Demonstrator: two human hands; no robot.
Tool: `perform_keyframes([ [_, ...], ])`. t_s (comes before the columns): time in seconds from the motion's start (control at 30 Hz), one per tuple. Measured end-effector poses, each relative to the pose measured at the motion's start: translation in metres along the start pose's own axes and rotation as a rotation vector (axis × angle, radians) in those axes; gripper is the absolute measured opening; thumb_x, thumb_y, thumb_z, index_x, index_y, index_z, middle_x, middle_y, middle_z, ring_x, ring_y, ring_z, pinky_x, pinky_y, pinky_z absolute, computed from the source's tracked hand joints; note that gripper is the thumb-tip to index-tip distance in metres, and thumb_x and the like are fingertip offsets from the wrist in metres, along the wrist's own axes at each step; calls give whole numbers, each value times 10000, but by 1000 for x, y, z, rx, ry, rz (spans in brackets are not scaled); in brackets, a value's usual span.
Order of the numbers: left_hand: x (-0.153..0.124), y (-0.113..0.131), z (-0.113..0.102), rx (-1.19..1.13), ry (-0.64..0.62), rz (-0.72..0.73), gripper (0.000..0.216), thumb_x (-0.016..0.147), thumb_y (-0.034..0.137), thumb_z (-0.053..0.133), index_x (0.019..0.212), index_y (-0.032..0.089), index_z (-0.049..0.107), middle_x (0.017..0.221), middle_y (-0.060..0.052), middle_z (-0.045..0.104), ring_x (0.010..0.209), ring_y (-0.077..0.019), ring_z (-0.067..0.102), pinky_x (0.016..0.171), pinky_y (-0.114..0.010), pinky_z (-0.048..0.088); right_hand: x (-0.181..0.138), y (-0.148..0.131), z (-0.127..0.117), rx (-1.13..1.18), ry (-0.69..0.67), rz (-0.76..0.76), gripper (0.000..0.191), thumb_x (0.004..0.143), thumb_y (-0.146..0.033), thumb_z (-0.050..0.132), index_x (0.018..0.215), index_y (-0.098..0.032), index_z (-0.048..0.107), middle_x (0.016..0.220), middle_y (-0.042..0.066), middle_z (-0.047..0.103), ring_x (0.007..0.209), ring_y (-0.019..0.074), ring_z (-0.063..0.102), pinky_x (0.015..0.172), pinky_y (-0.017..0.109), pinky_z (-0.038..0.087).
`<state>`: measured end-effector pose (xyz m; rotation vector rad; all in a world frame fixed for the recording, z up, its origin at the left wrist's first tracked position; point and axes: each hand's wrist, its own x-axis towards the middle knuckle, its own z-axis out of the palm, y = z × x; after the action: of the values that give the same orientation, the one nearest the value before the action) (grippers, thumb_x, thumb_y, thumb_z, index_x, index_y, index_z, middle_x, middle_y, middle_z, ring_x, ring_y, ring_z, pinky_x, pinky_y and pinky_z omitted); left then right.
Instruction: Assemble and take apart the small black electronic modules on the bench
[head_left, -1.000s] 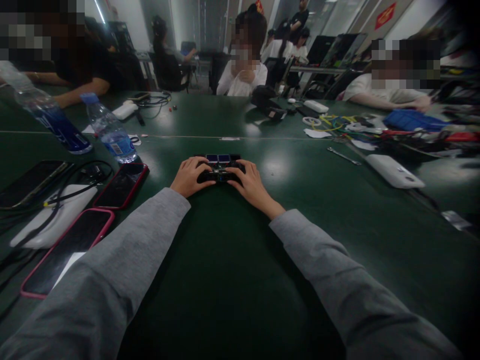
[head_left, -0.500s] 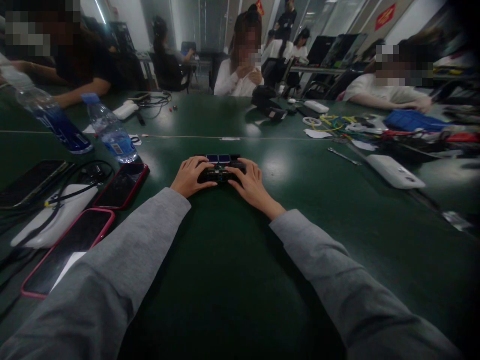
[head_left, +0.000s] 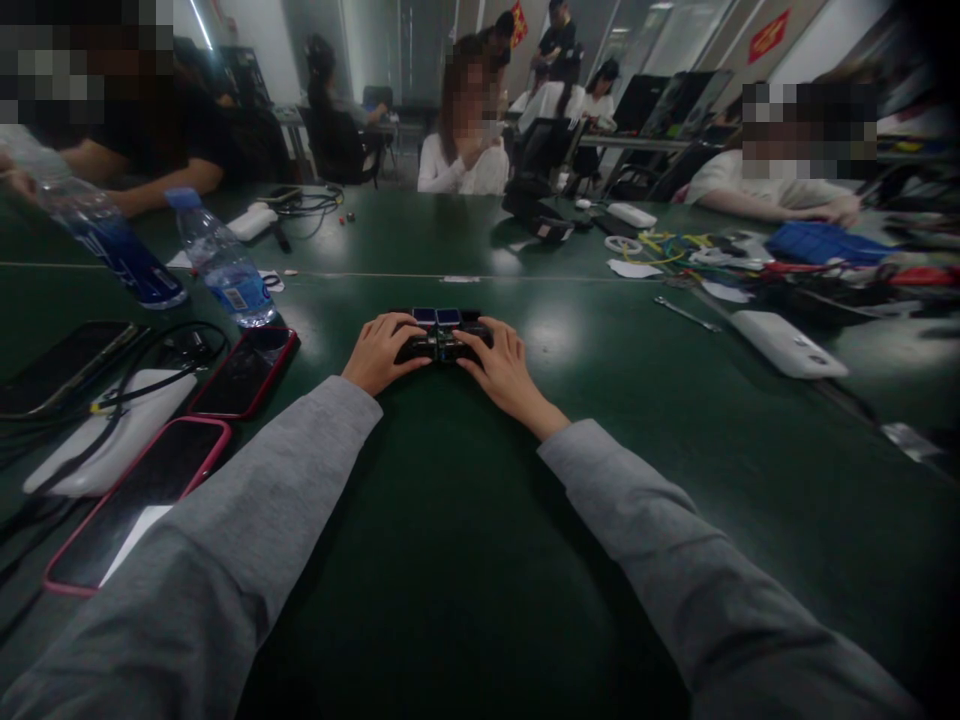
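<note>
Your left hand (head_left: 379, 352) and right hand (head_left: 501, 366) both close around one small black device (head_left: 442, 340) resting on the green desk (head_left: 450, 560) straight ahead at twelve o'clock; it looks like a circuit board with two blue squares on top, though the dim view leaves that uncertain. Press unevenly and it could skid across the smooth surface. At ten o'clock stand two water bottles (head_left: 221, 265); at nine o'clock lie two red-cased phones (head_left: 244, 372), near enough to snag a sleeve.
</note>
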<state>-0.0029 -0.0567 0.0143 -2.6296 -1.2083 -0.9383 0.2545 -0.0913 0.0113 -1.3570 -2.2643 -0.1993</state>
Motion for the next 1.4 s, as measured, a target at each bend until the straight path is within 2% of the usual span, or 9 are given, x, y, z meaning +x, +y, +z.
perform_keyframes([
  [0.23, 0, 2, -3, -20, 21, -17, 592, 810, 602, 681, 1284, 277, 542, 1312, -109, 559, 1223, -322, 507, 990, -504, 414, -1, 0, -1, 25, -17, -36, 542, 968, -393, 580, 1453, -357, 340, 1479, 106, 290, 1369, 358, 301, 1056, 559, 384],
  [0.4, -1, 0, -4, -50, 86, -77, 597, 788, 625, 692, 1256, 278, 563, 1290, -98, 571, 1191, -311, 521, 981, -489, 425, -1, 3, 1, 57, 1, -12, 615, 945, -414, 614, 1473, -361, 303, 1478, 104, 288, 1369, 360, 304, 1046, 565, 400],
  [0.77, -1, -7, -2, -70, 79, -98, 532, 809, 616, 673, 1204, 267, 603, 1265, -94, 577, 1161, -298, 525, 961, -491, 448, -1, 5, 1, 92, -4, -21, 499, 972, -369, 561, 1433, -362, 367, 1475, 100, 292, 1365, 358, 312, 1034, 567, 407],
  [1.0, -1, 1, -5, -16, 21, -21, 356, 829, 471, 719, 1110, 267, 639, 1282, -90, 580, 1226, -313, 494, 974, -518, 431, 0, 3, 2, 43, -2, -37, 481, 988, -305, 517, 1444, -300, 363, 1472, 116, 307, 1369, 335, 314, 1053, 536, 410],
  [1.13, -1, 2, -5, -4, 17, -19, 349, 832, 460, 718, 1106, 259, 636, 1275, -94, 586, 1218, -317, 499, 958, -521, 436, 0, 4, 4, 37, 29, -42, 425, 991, -294, 527, 1400, -270, 414, 1453, 126, 332, 1349, 326, 338, 1045, 518, 419],
  [1.4, -1, 4, -3, 22, 24, 6, 351, 843, 471, 705, 1102, 246, 629, 1266, -93, 600, 1214, -304, 513, 967, -494, 427, 1, 4, 6, 54, 46, -28, 351, 999, -311, 520, 1344, -289, 458, 1434, 125, 361, 1336, 343, 359, 1027, 548, 422],
])
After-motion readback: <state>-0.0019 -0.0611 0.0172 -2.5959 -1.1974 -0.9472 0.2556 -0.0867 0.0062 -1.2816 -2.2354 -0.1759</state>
